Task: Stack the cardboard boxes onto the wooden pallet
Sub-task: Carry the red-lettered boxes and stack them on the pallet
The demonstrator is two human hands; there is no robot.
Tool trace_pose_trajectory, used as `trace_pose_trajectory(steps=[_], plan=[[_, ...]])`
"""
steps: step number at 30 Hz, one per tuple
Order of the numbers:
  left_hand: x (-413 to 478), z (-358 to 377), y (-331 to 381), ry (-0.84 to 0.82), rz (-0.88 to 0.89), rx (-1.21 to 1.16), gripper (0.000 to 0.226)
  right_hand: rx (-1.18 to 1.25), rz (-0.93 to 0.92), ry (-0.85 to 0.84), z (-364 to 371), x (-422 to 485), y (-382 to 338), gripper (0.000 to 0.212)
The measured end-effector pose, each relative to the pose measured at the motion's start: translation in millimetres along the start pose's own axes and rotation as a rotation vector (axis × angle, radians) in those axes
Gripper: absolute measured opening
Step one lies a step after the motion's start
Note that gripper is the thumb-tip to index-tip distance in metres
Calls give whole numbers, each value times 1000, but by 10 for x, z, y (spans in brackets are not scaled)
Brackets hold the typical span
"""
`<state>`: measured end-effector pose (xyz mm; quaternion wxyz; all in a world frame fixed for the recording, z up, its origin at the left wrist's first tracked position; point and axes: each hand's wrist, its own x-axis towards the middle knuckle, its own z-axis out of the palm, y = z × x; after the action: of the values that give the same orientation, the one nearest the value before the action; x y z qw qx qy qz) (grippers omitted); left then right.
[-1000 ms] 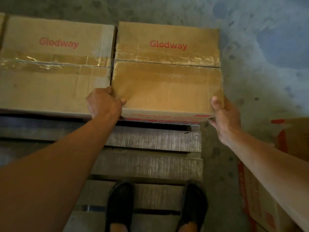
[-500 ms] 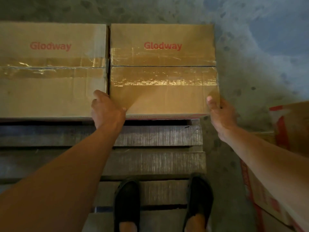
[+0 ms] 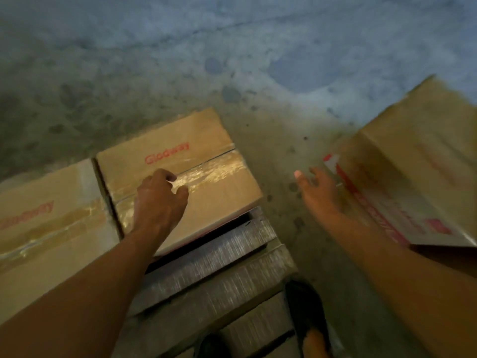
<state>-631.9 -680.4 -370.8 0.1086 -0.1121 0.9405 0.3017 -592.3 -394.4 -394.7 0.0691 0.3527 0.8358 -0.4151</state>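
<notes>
Two taped cardboard boxes printed "Glodway" sit side by side on the wooden pallet [image 3: 211,257]: the right box [image 3: 178,174] at centre frame and the left box [image 3: 49,223] at the left edge. The left hand [image 3: 158,200] hovers over or rests on the right box's top, fingers loosely curled, its grip holding nothing. The right hand [image 3: 318,191] is spread open over the concrete floor [image 3: 180,60], just beside a third cardboard box [image 3: 413,177] at the right of the frame. A dark shoe [image 3: 305,316] shows at the bottom.
</notes>
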Motion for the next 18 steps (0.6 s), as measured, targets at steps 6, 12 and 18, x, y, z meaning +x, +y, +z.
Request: trace_pose_trajectory(steps=[6, 12, 18], plan=[[98, 76, 1099, -107, 279, 9, 28, 91, 121, 310, -927, -125, 293, 50], [60, 596, 1913, -235, 441, 42, 35, 177, 328, 498, -1466, -146, 834, 52], [-16, 1404, 2485, -355, 448, -1, 44, 354, 613, 570, -1661, -96, 1471, 66]])
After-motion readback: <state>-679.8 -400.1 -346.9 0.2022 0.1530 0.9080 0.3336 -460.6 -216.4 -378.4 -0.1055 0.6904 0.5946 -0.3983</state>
